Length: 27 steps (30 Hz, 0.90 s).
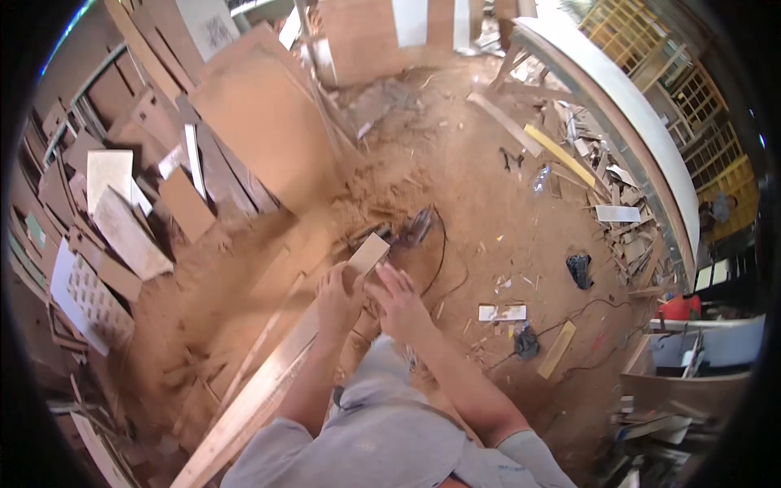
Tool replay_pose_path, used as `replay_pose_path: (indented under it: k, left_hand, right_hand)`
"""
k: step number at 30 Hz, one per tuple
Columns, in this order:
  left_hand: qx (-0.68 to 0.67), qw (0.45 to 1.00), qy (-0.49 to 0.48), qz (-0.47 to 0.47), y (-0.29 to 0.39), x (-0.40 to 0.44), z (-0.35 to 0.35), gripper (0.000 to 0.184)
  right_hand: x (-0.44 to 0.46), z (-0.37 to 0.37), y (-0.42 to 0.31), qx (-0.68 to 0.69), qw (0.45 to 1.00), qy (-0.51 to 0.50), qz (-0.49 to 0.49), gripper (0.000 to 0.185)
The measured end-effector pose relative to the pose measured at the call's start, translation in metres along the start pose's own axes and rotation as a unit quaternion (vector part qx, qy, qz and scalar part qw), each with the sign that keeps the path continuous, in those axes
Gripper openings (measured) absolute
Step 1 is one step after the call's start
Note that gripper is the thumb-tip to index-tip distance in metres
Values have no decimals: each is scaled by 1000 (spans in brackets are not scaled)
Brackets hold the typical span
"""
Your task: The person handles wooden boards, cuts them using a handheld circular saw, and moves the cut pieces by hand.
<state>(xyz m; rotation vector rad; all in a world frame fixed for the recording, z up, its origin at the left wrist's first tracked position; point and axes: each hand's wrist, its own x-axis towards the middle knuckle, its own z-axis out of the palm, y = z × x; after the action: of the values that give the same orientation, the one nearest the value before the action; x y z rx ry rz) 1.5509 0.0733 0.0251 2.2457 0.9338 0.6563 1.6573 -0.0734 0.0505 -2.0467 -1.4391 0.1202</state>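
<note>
A pale piece of wood with a flat face sticks out beyond my hands in the middle of the head view. My left hand is closed around its left side. On the right side, the bent fingers of my right hand press against the edge of the same piece. Under my left forearm runs a long wooden plank, in line with the piece; my hands hide whether the two are joined. A dark power tool with a cord lies on the ground just past my hands.
Sheets and board offcuts lean at the left. A long white-topped table curves along the right, with scrap wood heaped below it. On the dusty floor lie a yellow strip, a white offcut and cords.
</note>
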Motion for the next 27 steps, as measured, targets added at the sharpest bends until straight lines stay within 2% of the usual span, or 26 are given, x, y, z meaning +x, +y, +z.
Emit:
replay_pose_path:
  k: [2,3,6,8,12,15,16,18,19,22,24,27]
  left_hand:
    - [-40,997,-39,-57,18,34,17,49]
    - [3,999,-18,-35,19,51,30,41]
    - [54,992,-36,-112,31,79,40,36]
    - [66,988,-27,-134,32,84,43,37]
    - [91,984,-6,-154,31,89,49,36]
    - [104,972,1,-209,40,102,49,34]
    - [106,966,9,-237,40,113,54,33]
    - [114,946,15,-303,46,121,62,32]
    - [127,944,49,-299,45,128,69,32]
    - [156,938,67,-304,37,131,80,30]
    - [157,938,82,-299,32,136,83,32]
    - [149,936,74,-310,22,138,91,38]
  right_hand:
    - [39,-18,24,13,1000,-19,14,40]
    - [52,-17,43,-7,1000,-12,-1,37]
    - [82,-26,90,95,992,-79,-14,39]
    - [101,-30,99,199,975,-89,37,35]
    - [134,-31,122,333,917,-164,146,30]
    - [160,-19,159,351,862,-305,201,30]
    - [176,-11,177,374,846,-329,189,30]
    - [192,5,208,424,801,-384,176,32]
    - [194,27,233,441,761,-415,235,31]
    - [181,134,340,364,789,-447,213,25]
    - [179,212,403,198,835,-494,136,27]
    - [182,314,476,75,822,-549,131,29]
